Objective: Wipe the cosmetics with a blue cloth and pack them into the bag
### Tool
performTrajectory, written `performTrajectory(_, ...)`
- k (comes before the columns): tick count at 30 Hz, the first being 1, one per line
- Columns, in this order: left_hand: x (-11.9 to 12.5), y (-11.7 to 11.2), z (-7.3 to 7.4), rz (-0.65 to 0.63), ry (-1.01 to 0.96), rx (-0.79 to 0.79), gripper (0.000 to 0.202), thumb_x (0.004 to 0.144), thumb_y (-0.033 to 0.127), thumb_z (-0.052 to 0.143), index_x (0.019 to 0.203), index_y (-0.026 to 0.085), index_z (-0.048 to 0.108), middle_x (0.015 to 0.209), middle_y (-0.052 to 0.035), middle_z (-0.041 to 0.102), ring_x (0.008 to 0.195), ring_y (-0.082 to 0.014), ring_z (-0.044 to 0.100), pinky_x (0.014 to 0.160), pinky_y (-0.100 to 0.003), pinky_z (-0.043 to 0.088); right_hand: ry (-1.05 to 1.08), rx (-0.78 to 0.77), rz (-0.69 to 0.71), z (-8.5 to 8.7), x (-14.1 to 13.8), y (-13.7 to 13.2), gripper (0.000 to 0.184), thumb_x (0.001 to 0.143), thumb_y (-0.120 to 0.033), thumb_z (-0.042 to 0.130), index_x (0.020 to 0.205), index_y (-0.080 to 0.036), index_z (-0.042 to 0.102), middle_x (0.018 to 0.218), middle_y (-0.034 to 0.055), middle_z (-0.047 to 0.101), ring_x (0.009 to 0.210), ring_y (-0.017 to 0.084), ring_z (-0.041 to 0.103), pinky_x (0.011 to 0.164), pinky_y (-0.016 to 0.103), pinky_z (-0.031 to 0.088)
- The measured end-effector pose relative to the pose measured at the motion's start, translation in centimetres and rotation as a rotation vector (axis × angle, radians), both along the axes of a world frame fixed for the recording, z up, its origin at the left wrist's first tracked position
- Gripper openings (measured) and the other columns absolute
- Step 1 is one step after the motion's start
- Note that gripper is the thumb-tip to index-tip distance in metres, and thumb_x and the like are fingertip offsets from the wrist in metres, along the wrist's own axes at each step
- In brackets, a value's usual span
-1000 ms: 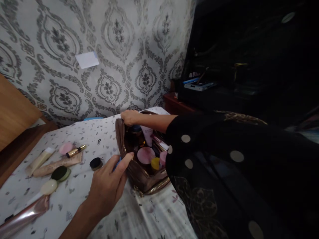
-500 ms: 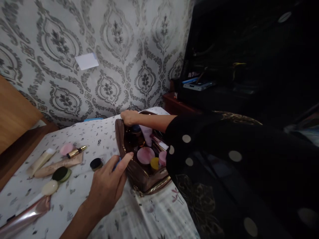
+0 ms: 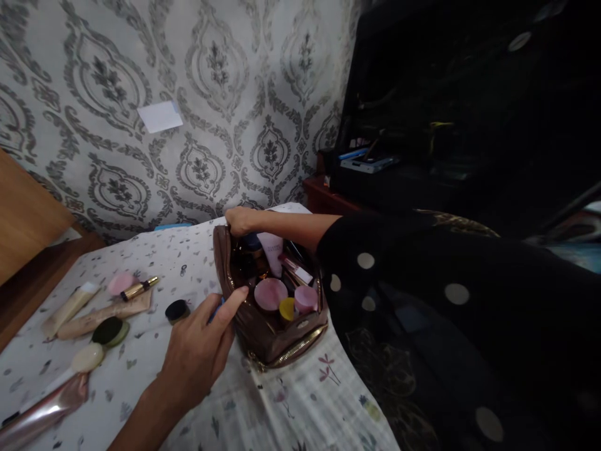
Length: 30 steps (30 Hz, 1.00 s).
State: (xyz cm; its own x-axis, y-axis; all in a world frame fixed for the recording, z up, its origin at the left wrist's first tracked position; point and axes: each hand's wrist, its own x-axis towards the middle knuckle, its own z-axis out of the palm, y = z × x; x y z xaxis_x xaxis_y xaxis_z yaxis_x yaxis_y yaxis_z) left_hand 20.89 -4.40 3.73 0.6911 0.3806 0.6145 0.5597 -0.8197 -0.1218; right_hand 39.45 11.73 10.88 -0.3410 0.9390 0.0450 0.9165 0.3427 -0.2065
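Observation:
A brown quilted cosmetic bag (image 3: 277,338) stands open on the patterned tablecloth (image 3: 282,413). Inside it I see a pink round compact (image 3: 270,293), a yellow cap (image 3: 287,308), a pink jar (image 3: 306,298) and a white tube (image 3: 271,247). My right hand (image 3: 240,220), in a black dotted sleeve, is closed on the bag's far rim. My left hand (image 3: 197,357) rests at the near left rim, with its fingers pinched round a small blue item (image 3: 216,308).
Left of the bag lie a small black jar (image 3: 178,310), a gold lipstick (image 3: 139,287), a pink puff (image 3: 118,282), beige tubes (image 3: 70,307), a green compact (image 3: 110,331) and a rose metallic tube (image 3: 44,410). A dark shelf (image 3: 369,163) stands at the right.
Both hands keep their hold on the bag. The view has shifted slightly, and my sleeve has drawn back to uncover the bag's right side.

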Motion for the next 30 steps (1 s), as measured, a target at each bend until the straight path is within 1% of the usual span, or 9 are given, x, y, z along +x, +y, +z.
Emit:
performTrajectory(7, 0.1, -0.1, 0.1, -0.004, -0.008, -0.036, 0.042, 0.101, 0.017, 0.036, 0.142, 0.02, 0.04, 0.086, -0.0024, 0.058, 0.065, -0.0138, 0.059, 0.056, -0.023, 0.044, -0.036, 0.006, -0.063, 2.5, 0.8, -2.5, 0.028, 0.072, -0.007, 0.068, 0.099, -0.01, 0.076, 0.091, 0.0096, 0.076, 0.093, 0.023, 0.07, 0.076, 0.024, 0.051)
performTrajectory(10, 0.2, -0.2, 0.2, 0.001, -0.01, -0.042, 0.043, 0.101, 0.017, 0.035, 0.143, 0.021, 0.039, 0.088, -0.0032, 0.059, 0.066, -0.0144, 0.06, 0.056, -0.024, 0.045, -0.001, 0.064, -0.061, 3.4, 1.1, -5.6, 0.023, 0.082, -0.011, 0.061, 0.1, -0.011, 0.075, 0.097, 0.0103, 0.074, 0.094, 0.021, 0.068, 0.075, 0.025, 0.049)
performTrajectory(13, 0.2, -0.3, 0.3, 0.013, -0.009, -0.033, 0.043, 0.101, 0.017, 0.036, 0.143, 0.021, 0.038, 0.091, -0.0042, 0.061, 0.07, -0.016, 0.062, 0.058, -0.025, 0.045, 0.108, 0.204, 0.005, 3.3, 1.5, -9.8, 0.02, 0.089, -0.014, 0.055, 0.095, -0.014, 0.074, 0.091, 0.0077, 0.072, 0.087, 0.019, 0.065, 0.076, 0.028, 0.047)
performTrajectory(16, 0.2, -0.4, 0.4, 0.02, 0.001, -0.049, 0.044, 0.1, 0.017, 0.036, 0.144, 0.022, 0.038, 0.092, -0.0047, 0.062, 0.072, -0.0174, 0.064, 0.059, -0.026, 0.046, 0.17, 0.338, 0.082, 2.3, 2.3, -13.7, 0.017, 0.092, -0.015, 0.055, 0.09, -0.014, 0.071, 0.091, 0.0079, 0.07, 0.092, 0.019, 0.062, 0.084, 0.031, 0.045)
performTrajectory(18, 0.1, -0.4, 0.4, 0.025, 0.009, -0.062, 0.045, 0.099, 0.016, 0.037, 0.144, 0.022, 0.037, 0.092, -0.0049, 0.063, 0.073, -0.0177, 0.065, 0.059, -0.026, 0.046, 0.196, 0.36, 0.13, 1.5, 3.0, -15.6, 0.014, 0.091, -0.013, 0.057, 0.084, -0.013, 0.07, 0.091, 0.0081, 0.069, 0.091, 0.019, 0.06, 0.087, 0.033, 0.045)
performTrajectory(23, 0.0, -0.4, 0.4, 0.04, 0.02, -0.077, 0.049, 0.097, 0.015, 0.038, 0.145, 0.025, 0.036, 0.095, -0.0045, 0.063, 0.077, -0.018, 0.065, 0.059, -0.026, 0.048, 0.456, 0.476, 0.188, 0.2, 3.9, -20.1, 0.016, 0.094, -0.014, 0.055, 0.084, -0.014, 0.067, 0.085, 0.0061, 0.069, 0.085, 0.018, 0.06, 0.083, 0.033, 0.047)
performTrajectory(25, 0.1, -0.4, 0.5, 0.046, 0.018, -0.087, 0.048, 0.097, 0.015, 0.038, 0.144, 0.026, 0.038, 0.095, -0.0038, 0.062, 0.078, -0.0177, 0.065, 0.06, -0.025, 0.049, 0.552, 0.559, 0.281, -0.8, 3.4, -22.1, 0.018, 0.098, -0.016, 0.051, 0.088, -0.014, 0.065, 0.084, 0.0063, 0.069, 0.081, 0.017, 0.06, 0.082, 0.032, 0.048)
performTrajectory(28, 0.3, -0.5, 0.7, 0.059, 0.021, -0.111, 0.047, 0.098, 0.016, 0.036, 0.143, 0.026, 0.039, 0.095, -0.0029, 0.061, 0.079, -0.0173, 0.065, 0.06, -0.025, 0.05, 0.502, 0.65, 0.532, -3.6, 1.8, -24.3, 0.022, 0.099, -0.016, 0.048, 0.084, -0.013, 0.064, 0.074, 0.0061, 0.066, 0.074, 0.017, 0.058, 0.072, 0.031, 0.048)
performTrajectory(30, 0.5, -0.7, 0.8, 0.082, 0.034, -0.136, 0.048, 0.098, 0.016, 0.035, 0.144, 0.027, 0.039, 0.092, -0.002, 0.06, 0.077, -0.0166, 0.064, 0.06, -0.025, 0.05, 0.426, 0.619, 0.62, -6.2, 0.7, -24.9, 0.027, 0.1, -0.017, 0.047, 0.079, -0.014, 0.064, 0.065, 0.0033, 0.062, 0.063, 0.015, 0.051, 0.058, 0.028, 0.041)
